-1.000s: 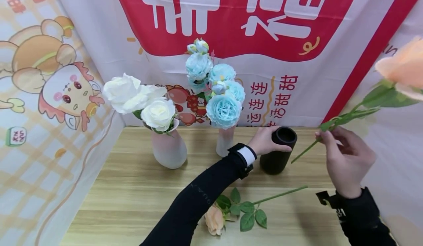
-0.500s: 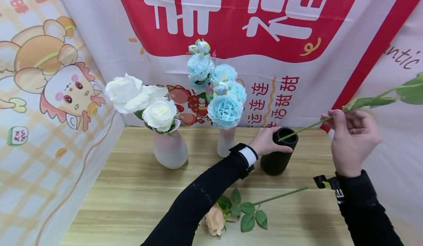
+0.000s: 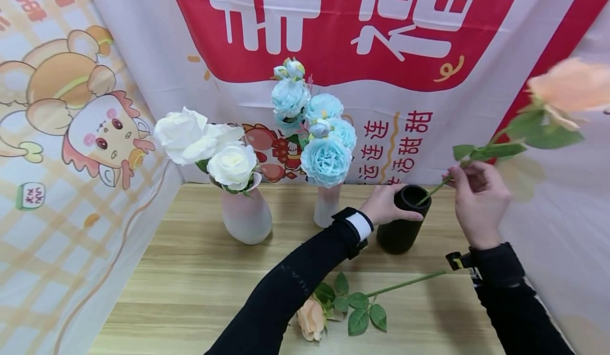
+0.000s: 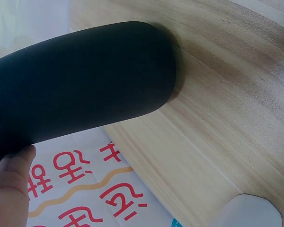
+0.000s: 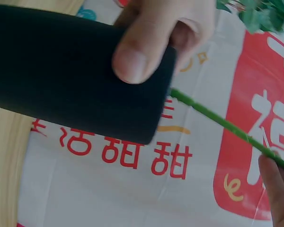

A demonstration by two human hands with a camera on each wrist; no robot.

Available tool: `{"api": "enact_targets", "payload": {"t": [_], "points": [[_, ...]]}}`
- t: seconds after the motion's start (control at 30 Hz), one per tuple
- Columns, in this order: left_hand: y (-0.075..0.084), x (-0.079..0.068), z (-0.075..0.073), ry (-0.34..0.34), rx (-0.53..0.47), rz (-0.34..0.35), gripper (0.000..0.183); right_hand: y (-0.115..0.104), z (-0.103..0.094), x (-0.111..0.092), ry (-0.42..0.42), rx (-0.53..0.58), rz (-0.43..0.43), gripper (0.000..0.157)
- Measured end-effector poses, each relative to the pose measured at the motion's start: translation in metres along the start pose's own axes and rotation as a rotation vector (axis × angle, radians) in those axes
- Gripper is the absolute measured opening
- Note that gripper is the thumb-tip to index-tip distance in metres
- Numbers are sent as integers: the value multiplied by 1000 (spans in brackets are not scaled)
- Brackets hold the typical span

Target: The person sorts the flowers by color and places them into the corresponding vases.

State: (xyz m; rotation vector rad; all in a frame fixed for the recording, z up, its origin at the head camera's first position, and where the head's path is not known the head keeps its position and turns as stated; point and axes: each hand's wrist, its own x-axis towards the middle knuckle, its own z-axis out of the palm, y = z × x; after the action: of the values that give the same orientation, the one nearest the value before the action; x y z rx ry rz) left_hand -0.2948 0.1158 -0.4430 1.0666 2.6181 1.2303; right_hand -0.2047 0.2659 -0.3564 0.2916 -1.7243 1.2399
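My left hand (image 3: 387, 205) grips a black cylindrical vase (image 3: 400, 233) near its top, thumb across the front and fingers behind. The vase stands upright on the table. My right hand (image 3: 480, 200) pinches the green stem (image 5: 217, 118) of a peach artificial rose (image 3: 567, 92). The stem's lower end is inside the vase mouth, hidden by the rim, and the bloom leans up to the right. A second peach rose (image 3: 311, 318) with green leaves lies on the table in front, partly behind my left sleeve. In the left wrist view the vase (image 4: 94, 75) fills the upper left.
A pink-and-white vase (image 3: 245, 214) with white roses (image 3: 231, 164) stands at the left. Beside it, a slimmer vase (image 3: 326, 206) carries light blue flowers (image 3: 326, 159), close to my left wrist. Printed cloth (image 3: 476, 132) hangs behind the wooden table (image 3: 190, 291).
My right hand first shifted slightly right and up, bringing the stem tip over the vase mouth, then moved left, and the stem went in. The left hand kept its hold on the vase.
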Motion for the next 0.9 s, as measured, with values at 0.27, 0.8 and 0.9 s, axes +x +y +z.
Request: {"api": "enact_targets", "payload": {"t": [0.27,0.8,0.9], "points": [[0,-1,1,8,-18,22,66,13,14,-10,-182,-187,-47,16],[-1,1,2,48,88,62,76,28,26,-25,-344,-407,-258,23],[0,1,0,44,73,80,80,30,25,-26,-362,-410,-274,22]]}}
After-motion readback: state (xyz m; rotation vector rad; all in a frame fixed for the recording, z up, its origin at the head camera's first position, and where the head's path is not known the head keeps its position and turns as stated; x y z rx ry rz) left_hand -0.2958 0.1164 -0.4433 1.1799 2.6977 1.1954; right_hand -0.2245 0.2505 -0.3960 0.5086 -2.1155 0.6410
